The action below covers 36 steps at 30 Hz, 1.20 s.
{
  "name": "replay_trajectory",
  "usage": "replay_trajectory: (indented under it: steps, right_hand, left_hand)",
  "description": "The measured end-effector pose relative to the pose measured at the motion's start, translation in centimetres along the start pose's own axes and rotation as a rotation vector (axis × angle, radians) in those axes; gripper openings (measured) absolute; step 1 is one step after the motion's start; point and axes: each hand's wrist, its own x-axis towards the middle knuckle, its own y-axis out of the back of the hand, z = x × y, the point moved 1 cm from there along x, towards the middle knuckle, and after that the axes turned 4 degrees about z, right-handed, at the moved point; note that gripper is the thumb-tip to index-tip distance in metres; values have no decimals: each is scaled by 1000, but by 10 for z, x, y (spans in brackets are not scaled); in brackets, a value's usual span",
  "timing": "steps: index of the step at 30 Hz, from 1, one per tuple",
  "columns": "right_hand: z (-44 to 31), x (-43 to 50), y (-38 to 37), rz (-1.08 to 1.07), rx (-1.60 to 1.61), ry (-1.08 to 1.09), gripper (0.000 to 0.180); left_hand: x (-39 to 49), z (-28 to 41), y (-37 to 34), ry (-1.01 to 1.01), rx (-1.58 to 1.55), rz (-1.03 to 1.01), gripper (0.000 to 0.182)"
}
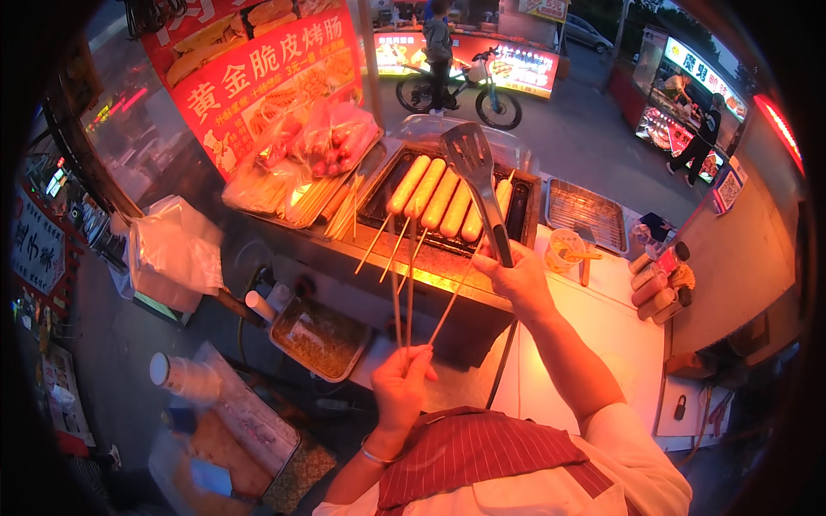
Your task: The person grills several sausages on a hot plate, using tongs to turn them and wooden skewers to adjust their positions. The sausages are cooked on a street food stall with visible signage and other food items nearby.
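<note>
My left hand (403, 380) grips several thin wooden skewers (445, 308) in front of the grill. Two point upward; another slants toward the rightmost sausage (504, 193), where a stick tip shows at the far end. The spatula partly covers that sausage. In my right hand (519, 280) is a slotted spatula (474, 158) with a dark handle, its blade raised over the grill. Several pale sausages (423, 187) lie side by side on the dark grill (374, 209). Sticks protrude toward me from the left ones.
Left of the grill, a tray (300, 222) holds bagged sausages (332, 145) and skewers. On the right are a wire-rack tray (586, 216), a paper cup (563, 248) with a brush, and seasoning bottles (655, 287). Plastic bags (174, 245) hang left; a crumb-filled tray (319, 338) sits below.
</note>
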Motion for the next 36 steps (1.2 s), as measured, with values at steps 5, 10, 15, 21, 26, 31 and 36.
replay_trajectory:
  steps: [5,10,15,21,26,31,36]
  right_hand:
    - [-10,40,43,-12,-35,31,31]
    - [-24,96,101,125,-900,464,35]
    - [-35,126,104,189,-1442,628,26]
    - [-27,150,106,131,-1602,652,24]
    - [-24,158,100,102,-1667,625,26]
    - [-28,156,97,95,-1690,571,27]
    - [-30,156,95,85,-1724,542,28]
  left_hand:
    - [-10,-2,29,41,54,124,12]
    - [-21,-5,40,27,146,153,14]
    - [-30,-2,47,56,230,177,13]
    - [-38,6,52,54,277,187,12]
    - [-43,7,57,58,306,180,12]
    - [-44,6,57,42,335,188,11]
    - [-47,9,59,34,345,223,11]
